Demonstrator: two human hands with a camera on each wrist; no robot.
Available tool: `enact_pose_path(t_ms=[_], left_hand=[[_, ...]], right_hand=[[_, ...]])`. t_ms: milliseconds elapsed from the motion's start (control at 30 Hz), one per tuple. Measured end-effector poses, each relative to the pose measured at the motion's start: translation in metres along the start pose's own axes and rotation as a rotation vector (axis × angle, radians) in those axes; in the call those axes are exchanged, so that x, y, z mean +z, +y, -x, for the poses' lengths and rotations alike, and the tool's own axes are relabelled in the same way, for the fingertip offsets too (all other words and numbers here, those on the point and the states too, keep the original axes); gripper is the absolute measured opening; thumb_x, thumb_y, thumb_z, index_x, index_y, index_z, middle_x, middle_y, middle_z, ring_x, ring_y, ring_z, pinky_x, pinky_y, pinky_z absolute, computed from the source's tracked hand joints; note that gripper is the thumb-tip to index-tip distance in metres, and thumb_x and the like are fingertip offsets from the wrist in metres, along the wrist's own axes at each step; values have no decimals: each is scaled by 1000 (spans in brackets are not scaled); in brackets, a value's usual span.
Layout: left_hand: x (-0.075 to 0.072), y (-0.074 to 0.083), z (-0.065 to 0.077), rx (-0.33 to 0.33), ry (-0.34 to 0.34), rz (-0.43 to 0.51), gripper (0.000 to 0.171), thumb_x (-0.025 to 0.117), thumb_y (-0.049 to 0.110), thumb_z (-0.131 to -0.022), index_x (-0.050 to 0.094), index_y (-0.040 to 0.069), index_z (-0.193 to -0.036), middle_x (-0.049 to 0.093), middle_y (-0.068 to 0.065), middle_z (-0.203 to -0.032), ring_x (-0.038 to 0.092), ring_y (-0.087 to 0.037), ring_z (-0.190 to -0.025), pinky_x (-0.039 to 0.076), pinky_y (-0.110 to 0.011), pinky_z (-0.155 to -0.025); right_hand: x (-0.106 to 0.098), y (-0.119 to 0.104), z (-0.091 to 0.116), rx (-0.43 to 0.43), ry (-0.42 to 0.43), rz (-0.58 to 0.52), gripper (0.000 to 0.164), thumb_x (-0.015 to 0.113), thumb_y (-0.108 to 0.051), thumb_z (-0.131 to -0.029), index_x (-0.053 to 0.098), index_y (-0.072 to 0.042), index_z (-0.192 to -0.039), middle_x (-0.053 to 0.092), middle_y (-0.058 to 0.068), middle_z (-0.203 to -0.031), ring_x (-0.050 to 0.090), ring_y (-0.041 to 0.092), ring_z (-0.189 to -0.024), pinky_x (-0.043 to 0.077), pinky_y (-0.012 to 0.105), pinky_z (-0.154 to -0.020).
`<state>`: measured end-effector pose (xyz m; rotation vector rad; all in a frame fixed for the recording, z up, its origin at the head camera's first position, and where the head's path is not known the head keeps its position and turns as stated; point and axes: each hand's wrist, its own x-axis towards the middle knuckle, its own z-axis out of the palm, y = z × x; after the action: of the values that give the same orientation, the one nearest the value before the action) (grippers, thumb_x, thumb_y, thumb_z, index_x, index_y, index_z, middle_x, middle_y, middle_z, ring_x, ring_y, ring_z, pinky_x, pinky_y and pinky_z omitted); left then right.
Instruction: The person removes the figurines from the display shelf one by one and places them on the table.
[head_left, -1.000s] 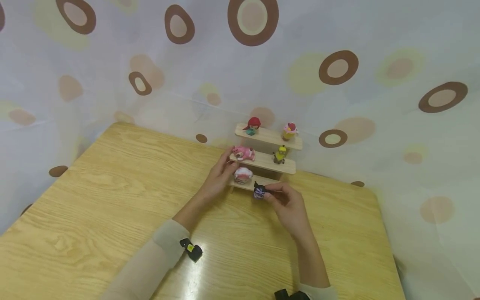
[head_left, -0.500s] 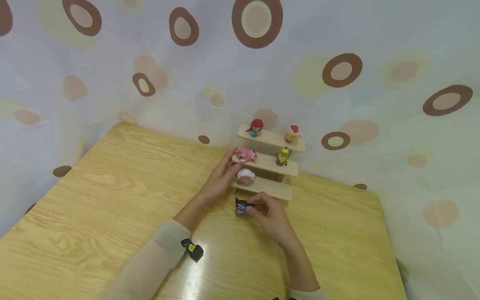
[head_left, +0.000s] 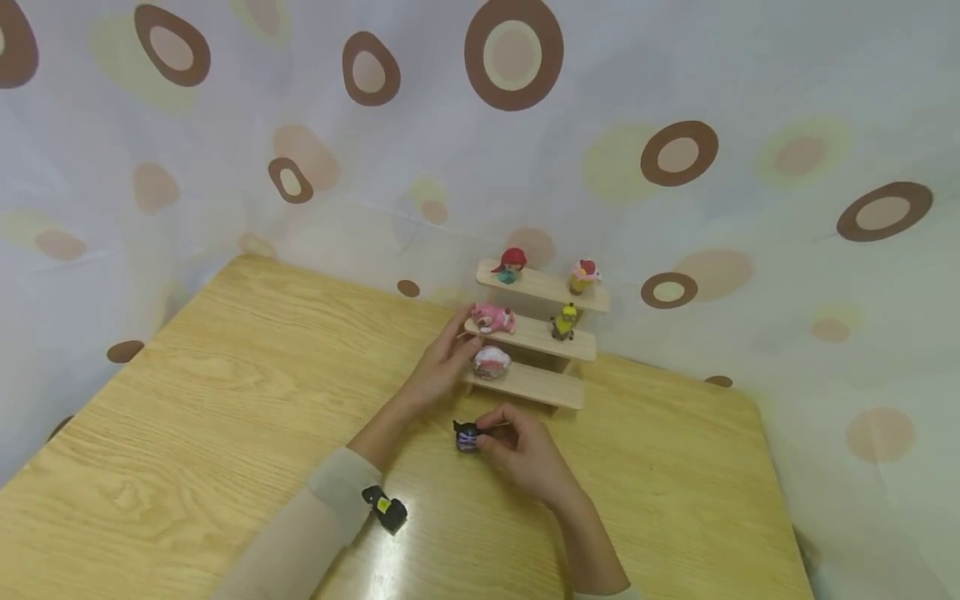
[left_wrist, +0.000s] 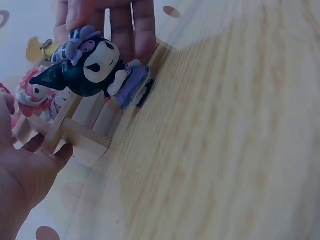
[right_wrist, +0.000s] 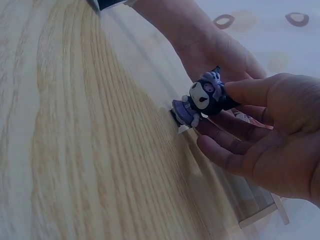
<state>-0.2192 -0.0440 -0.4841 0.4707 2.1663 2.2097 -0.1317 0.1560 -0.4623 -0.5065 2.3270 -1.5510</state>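
My right hand (head_left: 525, 454) pinches a black-and-purple figurine (head_left: 467, 437) with a white face, in front of the shelf's lowest tier. In the left wrist view the figurine (left_wrist: 102, 67) shows its bow, pointed black hood and purple skirt; the right wrist view has the figurine (right_wrist: 197, 97) between thumb and fingers. Whether its base touches the table cannot be told. My left hand (head_left: 438, 367) grips the left end of a three-tier wooden display shelf (head_left: 536, 385), beside a pink lying figurine (head_left: 493, 318) and a white-and-pink figurine (head_left: 492, 363).
On the top tier stand a red-haired figurine (head_left: 511, 265) and a cupcake-like figurine (head_left: 583, 276). A yellow figurine (head_left: 563, 322) sits at the middle tier's right. The wooden table (head_left: 262, 400) ends at a patterned wall cloth (head_left: 360, 167) behind the shelf.
My right hand has carried the black-and-purple figurine from the lowest tier's front edge toward me and to the left. The left hand stays on the shelf.
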Motion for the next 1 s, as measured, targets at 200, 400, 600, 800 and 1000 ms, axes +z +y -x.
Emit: enact_pose_path(t_ms=[200,400,600,800,1000], left_hand=[[0,0,0,-8,-2,5,65,53,27,-113,20,28,-170,34,-8,-170,44,-32,-150,39,-45,-121],[0,-2,0,-15,-5,17,65,52,23,-113,21,31,-170,29,-6,-172,40,-33,-153,38,-46,-121],[-1,-2,-1,-3,-15,33,65,53,21,-113,22,30,-170,30,-7,-172,40,-34,-152,38,-45,-121],[0,-2,-1,-10,-19,28,64,52,23,-113,22,30,-169,22,-5,-175,37,-34,-154,38,-43,-121],[-1,-2,0,-26,-12,25,65,52,25,-113,21,24,-170,21,-8,-175,35,-35,-155,36,-42,-123]], right_hand=[[-2,0,1,18,-22,13,17,73,-7,-99,67,-1,-114,70,16,-118,72,26,-104,60,30,-88],[-3,3,1,17,-38,29,18,72,-9,-100,65,-3,-116,68,13,-117,70,25,-106,59,29,-89],[-6,4,1,23,-50,36,26,74,-16,-100,63,-5,-121,68,11,-120,69,26,-110,58,36,-94],[-15,-1,2,30,66,69,28,75,-20,-101,66,-5,-122,71,9,-116,69,24,-110,57,39,-98],[-22,-6,-1,-32,266,-36,19,74,-13,-101,68,-3,-116,72,12,-111,70,24,-102,59,28,-88]])
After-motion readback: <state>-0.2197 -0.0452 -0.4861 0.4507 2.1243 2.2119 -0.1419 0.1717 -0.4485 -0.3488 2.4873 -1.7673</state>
